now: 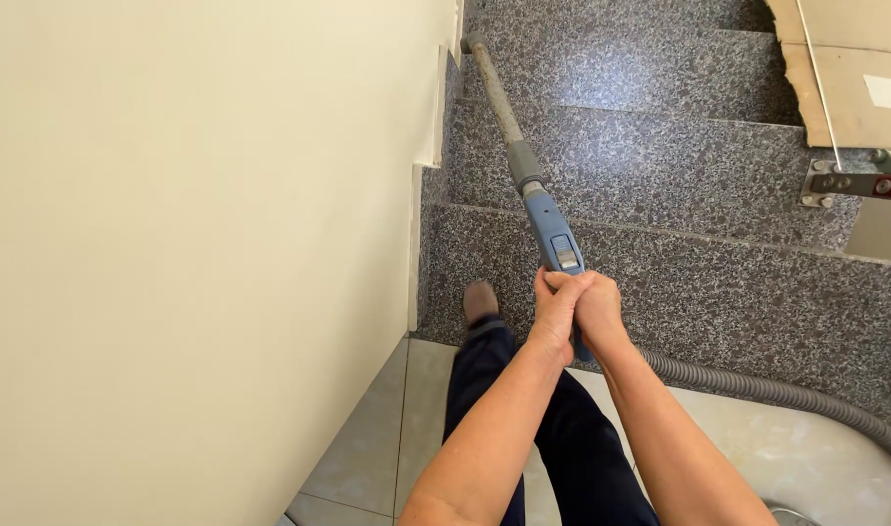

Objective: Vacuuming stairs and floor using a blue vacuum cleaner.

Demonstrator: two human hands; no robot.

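Both hands grip the blue handle [555, 234] of a vacuum cleaner wand. My left hand [555, 314] wraps the grip from the left, and my right hand [597, 304] closes over it from the right, touching the left. The grey metal tube [494, 93] runs up and away along the wall, its tip [471, 42] at the corner of an upper granite step [660, 166]. A grey ribbed hose [786, 394] leaves the handle and curves off to the lower right.
A cream wall [173, 244] fills the left side. Speckled granite stairs rise ahead, with a white skirting [431, 127] along them. My dark trouser leg [494, 380] and shoe [480, 300] stand on pale floor tiles [368, 438]. A railing bracket [854, 183] and cardboard [854, 88] sit upper right.
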